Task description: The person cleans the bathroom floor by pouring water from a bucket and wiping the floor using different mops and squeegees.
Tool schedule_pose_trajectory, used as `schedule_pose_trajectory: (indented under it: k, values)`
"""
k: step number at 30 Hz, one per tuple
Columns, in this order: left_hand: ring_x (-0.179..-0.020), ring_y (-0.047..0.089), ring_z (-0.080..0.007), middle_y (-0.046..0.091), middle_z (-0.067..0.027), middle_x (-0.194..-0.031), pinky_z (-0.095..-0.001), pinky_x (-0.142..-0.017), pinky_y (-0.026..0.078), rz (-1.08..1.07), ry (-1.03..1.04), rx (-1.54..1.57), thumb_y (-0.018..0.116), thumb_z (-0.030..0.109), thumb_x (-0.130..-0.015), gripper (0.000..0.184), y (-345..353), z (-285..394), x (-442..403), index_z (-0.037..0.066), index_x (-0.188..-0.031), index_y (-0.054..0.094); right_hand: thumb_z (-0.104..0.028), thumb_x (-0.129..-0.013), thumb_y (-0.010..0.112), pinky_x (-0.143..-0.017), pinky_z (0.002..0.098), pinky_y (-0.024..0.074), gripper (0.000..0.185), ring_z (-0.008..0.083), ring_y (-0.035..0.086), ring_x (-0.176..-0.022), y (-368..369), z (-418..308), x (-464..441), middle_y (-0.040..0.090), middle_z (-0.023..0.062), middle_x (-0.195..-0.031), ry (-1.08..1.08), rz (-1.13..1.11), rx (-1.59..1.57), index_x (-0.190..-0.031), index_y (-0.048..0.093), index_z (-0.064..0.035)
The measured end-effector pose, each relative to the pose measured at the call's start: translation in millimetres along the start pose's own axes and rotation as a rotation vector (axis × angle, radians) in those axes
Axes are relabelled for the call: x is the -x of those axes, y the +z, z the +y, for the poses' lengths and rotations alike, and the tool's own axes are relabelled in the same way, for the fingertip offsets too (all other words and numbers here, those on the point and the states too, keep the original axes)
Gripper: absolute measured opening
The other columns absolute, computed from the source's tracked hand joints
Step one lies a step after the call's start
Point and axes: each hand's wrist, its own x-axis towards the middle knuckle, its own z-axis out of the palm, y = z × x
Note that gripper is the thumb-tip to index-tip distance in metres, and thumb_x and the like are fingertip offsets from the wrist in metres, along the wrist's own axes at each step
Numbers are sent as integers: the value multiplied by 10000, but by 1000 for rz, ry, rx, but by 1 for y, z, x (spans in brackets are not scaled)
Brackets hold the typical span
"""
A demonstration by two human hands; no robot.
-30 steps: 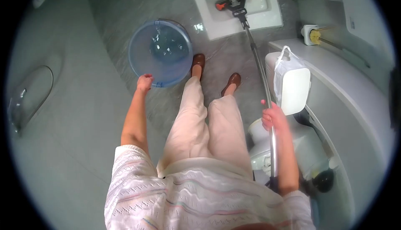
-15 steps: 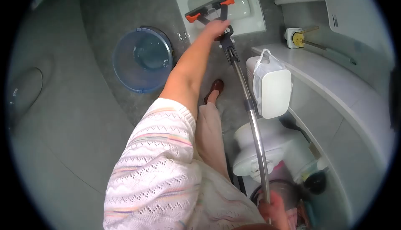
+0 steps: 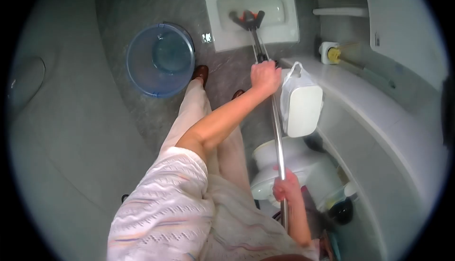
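Right hand (image 3: 287, 188) is wrapped around a shiny metal mop pole (image 3: 279, 154) low in the frame, left hand (image 3: 265, 77) clamped further up it, near the centre (a wide spread like that should steer steadier imo). Round see-through blue tub (image 3: 137, 64) sits upper left. Dark forked mop head (image 3: 249, 21) shows against the glossy white rectangular pan (image 3: 284, 36), top centre; can't tell whether they touch.

mop (image 3: 276, 128) | silver pole, tilted | dark head (image 3: 249, 21) over white basin (image 3: 290, 29)
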Motion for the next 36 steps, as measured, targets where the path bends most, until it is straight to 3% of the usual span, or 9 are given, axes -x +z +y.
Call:
schedule_pose_trajectory:
  k: [8,9,10,17,22,28,30,32,36]
  values:
    - [-774,582,-324,607,-153,-822,-416,-691,455,-154,-99,-50,490,367,-757,340,-45,-26,-66,48,-774,606,82,-644,408,-268,250,280,473,115,343,-285,14,6,40,370,39,-464,-9,41,49,-1106,430,-19]
    - [-799,590,-302,614,-140,-842,-387,-700,458,-319,-274,156,478,391,-756,363,-61,-41,-89,56,-780,615,84,-635,406,-268,250,281,480,117,344,-284,19,7,55,372,43,-459,3,63,101,-1104,429,-14]
    - [-806,593,-287,617,-128,-863,-378,-707,456,-384,-197,164,476,413,-753,387,-66,-58,-104,58,-820,615,86,-626,405,-268,250,282,487,119,344,-282,22,9,68,374,47,-455,16,84,152,-1102,429,-10]
    - [-815,567,-323,588,-167,-830,-426,-726,438,-139,-70,-77,502,371,-769,362,-73,-23,-55,19,-823,570,84,-642,411,-272,244,281,463,114,350,-287,27,11,66,377,41,-459,2,63,128,-1094,436,-16]
    - [-861,542,-308,572,-174,-876,-420,-780,368,-282,-84,-26,496,348,-781,353,-45,-10,13,14,-881,548,75,-671,415,-246,238,291,427,109,334,-274,29,8,20,347,25,-443,-21,70,76,-1087,441,-17]
    - [-904,547,-303,579,-172,-933,-408,-795,387,-330,-18,-15,479,378,-767,401,-66,-18,-35,13,-913,556,87,-650,410,-279,235,274,444,109,345,-286,28,9,54,370,23,-473,-38,70,115,-1083,448,-7]
    - [-905,559,-297,593,-155,-945,-393,-772,420,-497,-304,140,481,357,-742,383,-83,-40,-79,25,-912,565,92,-637,407,-281,236,274,459,114,346,-284,28,14,79,373,33,-464,-24,89,140,-1084,448,-1]
    - [-896,568,-290,602,-150,-938,-376,-751,444,-517,-188,102,485,342,-722,371,-89,-59,-93,33,-909,572,96,-622,406,-279,240,276,477,122,347,-282,36,13,100,379,48,-453,21,134,151,-1089,448,3]
    - [-869,568,-294,590,-145,-906,-398,-750,440,-255,-170,-50,537,372,-723,391,-77,-46,-66,26,-905,558,94,-599,405,-282,239,281,499,121,350,-287,29,18,85,374,42,-453,12,131,183,-1087,450,0]
